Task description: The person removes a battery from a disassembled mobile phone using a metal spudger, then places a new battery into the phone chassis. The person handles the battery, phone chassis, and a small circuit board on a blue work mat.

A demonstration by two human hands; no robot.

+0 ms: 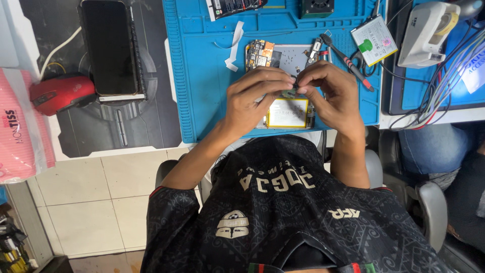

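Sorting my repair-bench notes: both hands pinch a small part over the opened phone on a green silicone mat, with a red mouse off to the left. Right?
Not quite: the head view shows the silicone mat is blue, not green. Both the left hand and right hand do pinch over the opened phone, red mouse at left.

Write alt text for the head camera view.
Two bare hands, left hand and right hand, pinch a small part over an opened phone on a blue work mat. A yellow battery lies below them; a red mouse sits far left.
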